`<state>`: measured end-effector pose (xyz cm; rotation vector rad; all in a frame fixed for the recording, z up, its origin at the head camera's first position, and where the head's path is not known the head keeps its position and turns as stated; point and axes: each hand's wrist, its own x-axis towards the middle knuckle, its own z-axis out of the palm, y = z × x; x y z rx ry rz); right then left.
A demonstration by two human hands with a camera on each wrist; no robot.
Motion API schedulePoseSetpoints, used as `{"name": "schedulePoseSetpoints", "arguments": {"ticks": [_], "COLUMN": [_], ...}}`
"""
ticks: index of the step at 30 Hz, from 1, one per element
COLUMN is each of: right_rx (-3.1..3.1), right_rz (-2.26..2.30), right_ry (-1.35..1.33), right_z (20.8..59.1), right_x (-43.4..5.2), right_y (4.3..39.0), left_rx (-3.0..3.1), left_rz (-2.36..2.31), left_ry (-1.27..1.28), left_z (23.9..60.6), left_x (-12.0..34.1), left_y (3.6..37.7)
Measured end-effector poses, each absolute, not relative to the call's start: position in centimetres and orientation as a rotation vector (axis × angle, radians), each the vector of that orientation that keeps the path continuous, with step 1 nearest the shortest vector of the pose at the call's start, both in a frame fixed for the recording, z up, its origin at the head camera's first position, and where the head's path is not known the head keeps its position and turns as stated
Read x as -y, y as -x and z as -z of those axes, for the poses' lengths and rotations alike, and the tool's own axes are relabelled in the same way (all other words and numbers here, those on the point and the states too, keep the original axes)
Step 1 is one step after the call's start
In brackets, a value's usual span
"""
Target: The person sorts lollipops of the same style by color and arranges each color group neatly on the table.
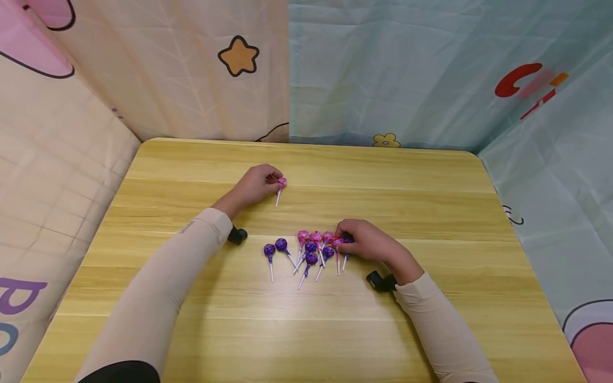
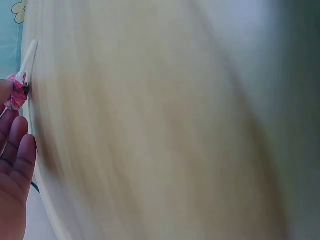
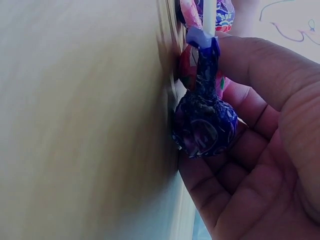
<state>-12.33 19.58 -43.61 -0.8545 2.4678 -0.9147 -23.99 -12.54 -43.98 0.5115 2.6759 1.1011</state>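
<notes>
My left hand [image 1: 261, 183] pinches a pink-wrapped lollipop [image 1: 282, 182] by its head over the far middle of the table, its white stick pointing toward me. In the left wrist view that lollipop [image 2: 19, 92] shows at the thumb, the other fingers stretched below. My right hand [image 1: 369, 240] is at the right end of a lollipop cluster, thumb and fingertips around a pink lollipop [image 1: 337, 243]. A purple lollipop [image 3: 205, 125] lies nearest the palm in the right wrist view, partly covering the pink one. Pink lollipops [image 1: 315, 238] and purple lollipops [image 1: 311, 258] lie close together beside this hand.
Two purple lollipops [image 1: 270, 249] lie at the cluster's left, sticks toward me. The wooden table [image 1: 306, 340] has rounded far corners, with printed curtains [image 1: 383, 69] behind it and at both sides. A black wrist camera [image 1: 380, 282] sits under the right wrist.
</notes>
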Motion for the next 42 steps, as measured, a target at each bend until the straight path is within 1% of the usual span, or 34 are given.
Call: {"name": "schedulePoseSetpoints", "arguments": {"ticks": [12,25,35,42], "right_rx": [-2.473,-2.466,-2.458,-2.450], "right_rz": [0.896,0.912,0.896,0.893], "right_ry": [0.857,0.878,0.894,0.904], "right_z": [43.6,43.6,43.6,43.5], "right_x": [-19.6,-19.8,-19.9,-20.2], "right_y": [12.6,12.9,13.1,13.5], "left_rx": [-2.687,-2.689,-2.696,-2.690], "left_rz": [-1.144,-1.145,-1.173,-1.205], "left_ry": [-0.449,-0.446,-0.390,-0.425], "left_z": [43.8,43.8,43.8,43.3], "left_x": [12.4,12.5,12.8,12.7], "left_y": [23.9,24.1,23.8,23.1]}}
